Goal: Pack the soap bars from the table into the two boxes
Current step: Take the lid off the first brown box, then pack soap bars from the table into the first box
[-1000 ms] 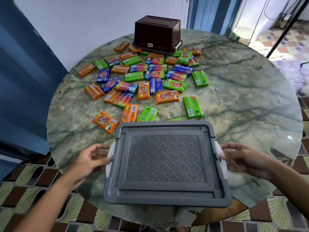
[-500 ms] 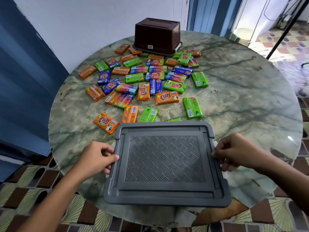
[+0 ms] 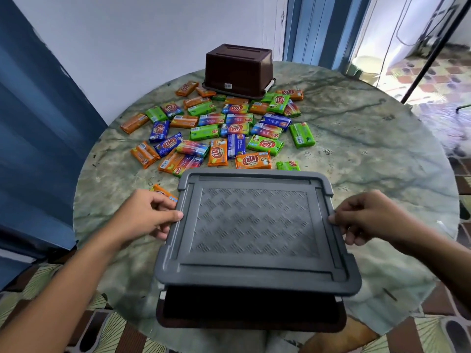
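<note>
Gripping: a grey lid (image 3: 254, 225) is pinched at its side edges by the left hand (image 3: 142, 217) and right hand (image 3: 369, 217).
Box: dark box (image 3: 252, 312), lid raised above it.
Soap bars: soap bars (image 3: 229, 128) scattered mid-table, before an upturned brown box (image 3: 238, 67).

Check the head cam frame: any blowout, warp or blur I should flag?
Head view: the doorway at top right is blown out by daylight; wide-angle warp bends the table rim and wall edges; the soap bars read sharp, labels legible; the grey lid, gripped by left hand and right hand, looks slightly soft; the box under it is in deep shadow.
</note>
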{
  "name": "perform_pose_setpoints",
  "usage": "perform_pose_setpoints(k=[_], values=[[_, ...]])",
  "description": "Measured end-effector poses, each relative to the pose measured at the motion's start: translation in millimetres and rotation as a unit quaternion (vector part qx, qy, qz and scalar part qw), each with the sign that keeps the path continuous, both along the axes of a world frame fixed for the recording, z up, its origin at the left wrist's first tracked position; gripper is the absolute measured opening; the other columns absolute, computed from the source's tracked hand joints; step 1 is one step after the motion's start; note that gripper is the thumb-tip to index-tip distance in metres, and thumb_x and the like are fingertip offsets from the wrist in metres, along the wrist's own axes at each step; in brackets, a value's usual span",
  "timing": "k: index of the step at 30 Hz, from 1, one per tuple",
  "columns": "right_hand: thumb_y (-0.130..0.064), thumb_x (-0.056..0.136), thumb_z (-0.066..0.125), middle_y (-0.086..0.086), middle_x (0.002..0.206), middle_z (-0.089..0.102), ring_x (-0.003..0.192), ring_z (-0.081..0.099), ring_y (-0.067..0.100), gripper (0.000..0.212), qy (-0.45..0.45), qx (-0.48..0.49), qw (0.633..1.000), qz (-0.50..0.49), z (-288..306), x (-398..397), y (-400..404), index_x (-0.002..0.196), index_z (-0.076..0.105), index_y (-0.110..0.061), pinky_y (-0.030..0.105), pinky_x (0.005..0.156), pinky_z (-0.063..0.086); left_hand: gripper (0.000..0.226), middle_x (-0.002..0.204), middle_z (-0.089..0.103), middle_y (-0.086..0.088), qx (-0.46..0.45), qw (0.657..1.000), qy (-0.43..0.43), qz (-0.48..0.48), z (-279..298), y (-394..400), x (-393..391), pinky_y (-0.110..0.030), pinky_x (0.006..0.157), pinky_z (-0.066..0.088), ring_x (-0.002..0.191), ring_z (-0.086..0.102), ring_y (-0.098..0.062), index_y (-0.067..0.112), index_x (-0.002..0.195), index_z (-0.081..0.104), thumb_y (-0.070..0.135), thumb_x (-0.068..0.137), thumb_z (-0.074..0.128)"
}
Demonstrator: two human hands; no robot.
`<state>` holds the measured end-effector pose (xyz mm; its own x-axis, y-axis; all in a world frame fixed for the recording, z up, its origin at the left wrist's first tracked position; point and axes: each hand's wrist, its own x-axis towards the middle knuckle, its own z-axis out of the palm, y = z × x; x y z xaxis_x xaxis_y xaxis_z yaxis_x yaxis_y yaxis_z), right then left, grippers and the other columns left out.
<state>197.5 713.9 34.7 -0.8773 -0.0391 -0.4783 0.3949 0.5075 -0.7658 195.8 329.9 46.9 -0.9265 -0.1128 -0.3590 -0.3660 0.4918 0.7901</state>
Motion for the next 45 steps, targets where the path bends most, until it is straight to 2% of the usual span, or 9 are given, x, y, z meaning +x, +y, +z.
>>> perform_pose_setpoints(k=[10, 13, 15, 22, 28, 32, 34, 37, 45], values=[[-0.007, 0.084, 0.068, 0.011, 0.061, 0.058, 0.035, 0.055, 0.011, 0.009, 0.038, 0.031, 0.982, -0.18, 4.9, -68.0, 91.4, 0.079, 0.064, 0.0, 0.018, 0.038, 0.046, 0.006, 0.069, 0.059, -0.014, -0.042, 0.991, 0.046, -0.119, 10.3, 117.8, -152.8, -0.021, 0.037, 0.048, 0.048, 0.056, -0.016, -0.003, 0.083, 0.066, 0.001, 0.081, 0.07], [-0.002, 0.085, 0.063, 0.011, 0.061, 0.054, 0.032, 0.051, 0.012, 0.004, 0.02, 0.055, 0.968, -0.244, -16.4, -72.2, 127.9, 0.081, 0.062, -0.001, 0.019, 0.038, 0.046, 0.007, 0.068, 0.058, -0.013, -0.066, 0.984, 0.042, -0.158, -18.5, 182.3, -189.4, -0.032, 0.043, 0.056, 0.052, 0.055, -0.024, -0.003, 0.079, 0.066, 0.002, 0.084, 0.068], [0.002, 0.084, 0.059, 0.012, 0.06, 0.052, 0.033, 0.05, 0.016, 0.005, -0.001, 0.078, 0.956, -0.283, -34.5, -66.8, 154.6, 0.08, 0.06, -0.001, 0.02, 0.037, 0.045, 0.011, 0.065, 0.054, -0.012, -0.081, 0.978, 0.027, -0.193, -42.2, 229.8, -202.9, -0.038, 0.054, 0.057, 0.051, 0.054, -0.023, -0.001, 0.075, 0.064, 0.001, 0.085, 0.064], [0.003, 0.079, 0.053, 0.018, 0.074, 0.058, 0.053, 0.057, 0.026, 0.004, -0.037, 0.147, 0.907, -0.393, -85.9, -33.6, 215.4, 0.082, 0.056, 0.002, 0.03, 0.046, 0.051, 0.025, 0.062, 0.044, -0.006, 0.01, 0.97, -0.075, -0.231, -99.7, 344.5, -200.2, -0.026, 0.05, 0.049, 0.05, 0.042, -0.015, 0.015, 0.068, 0.044, 0.0, 0.088, 0.05], [-0.001, 0.076, 0.057, 0.016, 0.077, 0.06, 0.068, 0.056, 0.023, 0.011, -0.031, 0.189, 0.914, -0.358, -115.1, -20.6, 210.5, 0.082, 0.063, 0.006, 0.032, 0.059, 0.047, 0.011, 0.067, 0.038, -0.002, -0.004, 0.949, -0.118, -0.294, -124.8, 355.1, -194.3, -0.021, 0.052, 0.032, 0.052, 0.036, -0.012, 0.018, 0.079, 0.053, 0.014, 0.087, 0.059], [-0.002, 0.085, 0.057, 0.012, 0.082, 0.062, 0.063, 0.059, 0.019, 0.006, -0.039, 0.212, 0.92, -0.328, -120.7, -22.7, 203.2, 0.084, 0.062, 0.002, 0.027, 0.047, 0.047, 0.014, 0.08, 0.043, -0.004, -0.002, 0.946, -0.11, -0.304, -128.4, 352.5, -195.2, -0.023, 0.058, 0.036, 0.066, 0.04, -0.014, 0.019, 0.076, 0.053, 0.015, 0.088, 0.06], [-0.004, 0.085, 0.059, 0.013, 0.084, 0.064, 0.068, 0.064, 0.022, 0.009, -0.039, 0.227, 0.918, -0.322, -124.0, -24.4, 204.9, 0.084, 0.063, 0.004, 0.036, 0.056, 0.057, 0.006, 0.083, 0.047, -0.004, 0.008, 0.947, -0.116, -0.299, -126.9, 350.7, -194.2, -0.024, 0.061, 0.038, 0.071, 0.043, -0.015, 0.019, 0.088, 0.057, 0.015, 0.088, 0.061], [-0.005, 0.084, 0.059, 0.014, 0.083, 0.066, 0.066, 0.063, 0.022, 0.013, -0.038, 0.245, 0.918, -0.31, -124.3, -25.4, 204.8, 0.084, 0.066, 0.005, 0.037, 0.064, 0.057, 0.026, 0.085, 0.049, -0.004, 0.015, 0.945, -0.121, -0.303, -128.5, 347.8, -192.7, -0.026, 0.066, 0.038, 0.08, 0.045, -0.017, 0.016, 0.113, 0.056, 0.015, 0.087, 0.062], [-0.012, 0.082, 0.062, 0.009, 0.079, 0.066, 0.071, 0.067, 0.023, 0.009, -0.039, 0.265, 0.924, -0.273, -126.2, -27.2, 201.2, 0.078, 0.066, -0.006, 0.041, 0.07, 0.059, 0.048, 0.126, 0.055, -0.012, 0.017, 0.938, -0.117, -0.327, -121.9, 343.1, -186.0, -0.032, 0.084, 0.04, 0.11, 0.05, -0.021, 0.011, 0.133, 0.049, 0.018, 0.088, 0.063]])
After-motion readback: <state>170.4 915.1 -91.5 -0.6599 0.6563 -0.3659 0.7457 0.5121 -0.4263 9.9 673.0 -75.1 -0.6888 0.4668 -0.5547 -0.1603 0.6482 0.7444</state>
